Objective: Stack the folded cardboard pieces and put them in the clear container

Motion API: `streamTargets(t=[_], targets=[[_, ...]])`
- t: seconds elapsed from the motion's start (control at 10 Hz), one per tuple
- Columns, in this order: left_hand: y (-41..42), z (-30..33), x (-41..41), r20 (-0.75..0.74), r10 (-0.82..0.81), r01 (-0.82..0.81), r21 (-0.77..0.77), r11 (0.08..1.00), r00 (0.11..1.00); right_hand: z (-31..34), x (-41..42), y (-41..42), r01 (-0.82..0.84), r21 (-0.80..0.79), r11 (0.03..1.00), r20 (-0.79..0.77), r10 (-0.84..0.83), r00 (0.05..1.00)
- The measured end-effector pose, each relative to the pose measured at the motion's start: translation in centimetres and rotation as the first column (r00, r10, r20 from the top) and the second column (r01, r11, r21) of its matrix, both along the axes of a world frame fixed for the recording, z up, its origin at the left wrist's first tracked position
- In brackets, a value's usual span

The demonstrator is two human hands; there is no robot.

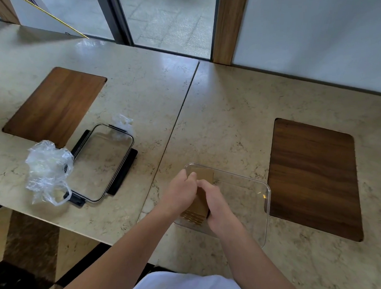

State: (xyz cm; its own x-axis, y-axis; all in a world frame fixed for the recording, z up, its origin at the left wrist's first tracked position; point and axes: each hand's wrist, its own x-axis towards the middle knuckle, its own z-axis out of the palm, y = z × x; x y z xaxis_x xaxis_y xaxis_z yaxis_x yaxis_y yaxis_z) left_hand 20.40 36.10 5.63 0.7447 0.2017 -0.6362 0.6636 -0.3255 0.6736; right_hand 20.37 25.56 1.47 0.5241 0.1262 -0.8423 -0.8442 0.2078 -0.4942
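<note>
Looks like the placing step: both hands, left hand and right hand, grip the cardboard stack inside the clear container's left end, so next they'd probably just let go.

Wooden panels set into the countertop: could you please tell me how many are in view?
2. One wooden panel lies far left, beyond the lid and plastic bag. The other panel lies right of the container. None seems hidden.

Cardboard stack in clear container
</note>
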Motion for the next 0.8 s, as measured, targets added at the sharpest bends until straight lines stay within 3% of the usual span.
streamTargets(t=[0.2, 0.4, 0.5, 0.6, 0.7, 0.8], targets=[[1.0, 0.7, -1.4, 0.135, 0.060, -0.062, 0.011, 0.998, 0.989, 0.5, -0.1, 0.4, 0.021, 0.001, 1.000, -0.006, -0.021, 1.000], [2.0, 0.0, -4.0, 0.158, 0.178, -0.176, -0.030, 0.984, 0.971, 0.5, -0.4, -0.4, 0.015, -0.044, 0.999, -0.001, -0.015, 1.000], [1.4, 0.7, -4.3, 0.250, 0.146, -0.154, 0.013, 0.988, 0.957, 0.9, -0.9, -1.6, -0.014, -0.084, 0.996, 0.028, 0.016, 0.999], [-0.3, 1.9, -4.0, 0.449, -0.008, -0.047, 0.110, 0.993, 0.894, 2.5, -1.3, -2.6, -0.073, -0.088, 0.993, 0.057, 0.078, 0.995], [-3.7, 3.5, -2.0, 0.514, -0.189, 0.125, 0.156, 0.980, 0.837, 4.9, -0.7, -5.0, -0.065, -0.092, 0.994, 0.076, 0.072, 0.995], [-8.0, 5.4, 0.4, 0.424, -0.455, 0.369, 0.272, 0.889, 0.783, 8.6, -0.6, -9.3, -0.030, -0.231, 0.973, 0.176, 0.072, 0.982]])
